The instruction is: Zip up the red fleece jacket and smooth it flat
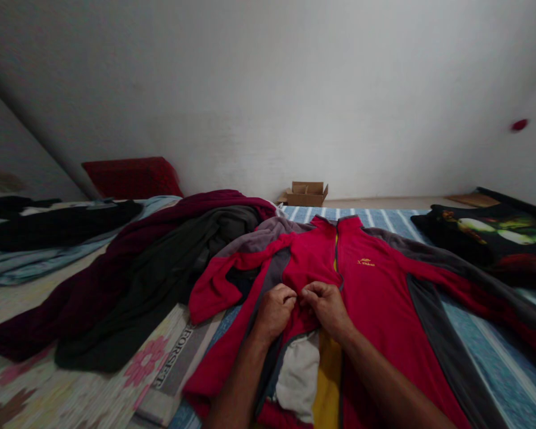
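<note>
A red jacket (375,316) with grey sleeves and side panels lies spread out, front up, collar pointing away from me. Its zip is partly undone, and yellow lining (328,375) shows in the gap. My left hand (276,310) and my right hand (325,305) are close together over the jacket's left front panel, each with fingers pinched on the red fabric. Below them that panel is folded back, baring a whitish pocket lining (298,375). Small yellow lettering (365,262) marks the chest on the right. Between the fingertips, details are too small to make out.
Dark green (152,292) and maroon garments (84,280) lie heaped to the left, black clothes (58,223) beyond them. A black printed garment (495,238) sits folded at right. Near the wall stand an open cardboard box (307,195) and a red box (131,177). Blue striped cloth (393,220) lies underneath.
</note>
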Tool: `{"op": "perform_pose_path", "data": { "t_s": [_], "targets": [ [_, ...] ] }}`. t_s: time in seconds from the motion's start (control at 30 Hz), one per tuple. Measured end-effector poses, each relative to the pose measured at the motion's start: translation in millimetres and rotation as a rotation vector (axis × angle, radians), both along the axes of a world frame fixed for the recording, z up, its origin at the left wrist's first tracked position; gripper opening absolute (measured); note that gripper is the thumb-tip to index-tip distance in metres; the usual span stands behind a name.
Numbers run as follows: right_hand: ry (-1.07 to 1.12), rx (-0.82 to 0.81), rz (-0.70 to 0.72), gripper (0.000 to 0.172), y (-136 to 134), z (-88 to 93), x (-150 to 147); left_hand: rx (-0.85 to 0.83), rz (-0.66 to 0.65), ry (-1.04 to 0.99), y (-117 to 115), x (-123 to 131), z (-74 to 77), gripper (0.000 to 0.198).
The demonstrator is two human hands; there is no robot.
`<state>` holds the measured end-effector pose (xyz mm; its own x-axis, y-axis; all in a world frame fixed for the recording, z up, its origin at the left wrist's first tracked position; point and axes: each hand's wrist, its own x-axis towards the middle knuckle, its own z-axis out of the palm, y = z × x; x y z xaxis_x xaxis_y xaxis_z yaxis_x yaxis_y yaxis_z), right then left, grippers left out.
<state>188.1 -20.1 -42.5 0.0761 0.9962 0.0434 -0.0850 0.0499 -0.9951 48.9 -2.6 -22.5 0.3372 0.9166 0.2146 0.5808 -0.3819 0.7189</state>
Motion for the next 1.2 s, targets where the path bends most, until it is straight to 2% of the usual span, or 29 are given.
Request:
{"op": "perform_pose_path", "data": {
  "t_s": [0.3,0.53,0.7,0.9,1.2],
  "targets": [
    [0.340,-0.119,0.060,0.032,-0.7,4.1,-1.6,-0.025,-0.056,-0.021,0.7,-3.2,1.3,0.016],
    [0.480,-0.167,0.042,0.035,0.2,-0.1,1.0,0.002,-0.065,0.058,3.3,-1.2,-4.5,0.015],
    [0.483,-0.191,0.009,0.037,2.0,2.6,-1.7,0.027,-0.075,0.146,5.9,-0.7,-9.8,0.017],
    [0.438,-0.207,-0.017,0.030,4.7,2.0,-6.6,0.097,-0.084,0.291,7.2,0.0,-16.0,0.019],
    [0.364,-0.237,-0.011,0.021,10.4,0.9,-12.3,0.176,-0.015,0.488,8.2,9.4,-23.8,0.019]
  ]
}}
